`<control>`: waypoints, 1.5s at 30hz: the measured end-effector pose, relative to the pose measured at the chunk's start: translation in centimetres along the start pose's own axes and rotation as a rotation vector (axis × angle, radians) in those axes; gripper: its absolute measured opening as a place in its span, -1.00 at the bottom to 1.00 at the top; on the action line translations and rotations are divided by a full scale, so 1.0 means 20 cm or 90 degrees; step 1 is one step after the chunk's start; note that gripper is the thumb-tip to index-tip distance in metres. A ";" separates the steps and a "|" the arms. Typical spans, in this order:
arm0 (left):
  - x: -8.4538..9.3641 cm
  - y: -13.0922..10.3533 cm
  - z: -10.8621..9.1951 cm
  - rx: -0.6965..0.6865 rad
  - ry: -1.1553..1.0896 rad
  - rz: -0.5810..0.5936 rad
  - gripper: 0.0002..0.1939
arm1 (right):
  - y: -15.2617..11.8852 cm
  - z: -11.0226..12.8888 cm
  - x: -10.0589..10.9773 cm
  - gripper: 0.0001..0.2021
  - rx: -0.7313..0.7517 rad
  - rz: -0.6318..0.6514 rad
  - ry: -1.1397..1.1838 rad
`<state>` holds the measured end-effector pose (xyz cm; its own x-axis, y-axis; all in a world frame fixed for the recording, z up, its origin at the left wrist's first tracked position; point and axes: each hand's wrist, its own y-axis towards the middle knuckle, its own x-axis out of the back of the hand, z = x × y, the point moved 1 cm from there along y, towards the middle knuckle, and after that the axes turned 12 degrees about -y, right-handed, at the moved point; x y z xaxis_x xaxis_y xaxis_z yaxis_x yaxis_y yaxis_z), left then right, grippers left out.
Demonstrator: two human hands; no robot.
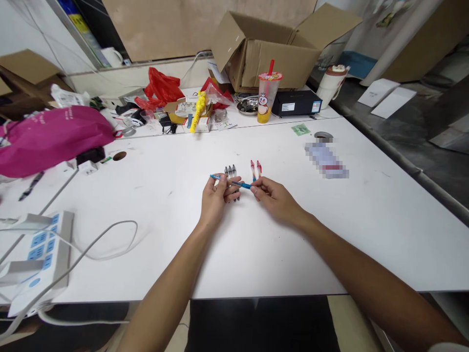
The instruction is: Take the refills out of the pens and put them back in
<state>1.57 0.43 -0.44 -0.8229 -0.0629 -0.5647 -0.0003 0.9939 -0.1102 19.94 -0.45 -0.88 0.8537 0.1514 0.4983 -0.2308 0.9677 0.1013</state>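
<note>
A blue pen (234, 183) is held level between my two hands above the white table. My left hand (216, 195) grips its left part between thumb and fingers, with the other fingers spread under the barrel. At the right end, my right hand (269, 193) pinches the blue tip section. Several black-topped pens (230, 170) lie side by side behind my left hand, partly covered by it. Two pens with red tops (255, 167) lie just beyond my right hand, their lower ends showing some blue and orange and partly hidden.
A white power strip (60, 249) with looping cables sits at left, near a magenta bag (58, 137). Along the back stand a drink cup (266, 100), a black box (296, 103) and an open cardboard box (271, 58). A tape roll (323, 136) lies at right.
</note>
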 end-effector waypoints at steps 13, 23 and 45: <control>0.01 0.00 -0.01 -0.057 0.014 0.088 -0.65 | 0.01 -0.02 0.01 -0.58 -0.044 0.070 0.049; 0.03 0.01 0.01 -0.141 0.053 0.054 -0.47 | -0.01 -0.01 -0.02 -0.56 -0.009 0.068 0.071; 0.05 0.02 -0.01 -0.031 0.090 0.020 -0.31 | -0.06 0.02 -0.06 -0.72 0.472 -0.063 -0.247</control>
<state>0.60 0.71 -0.86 -0.8950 -0.0216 -0.4456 0.0018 0.9986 -0.0520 18.99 -1.86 -1.24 0.6969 -0.1386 0.7036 -0.5255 0.5689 0.6326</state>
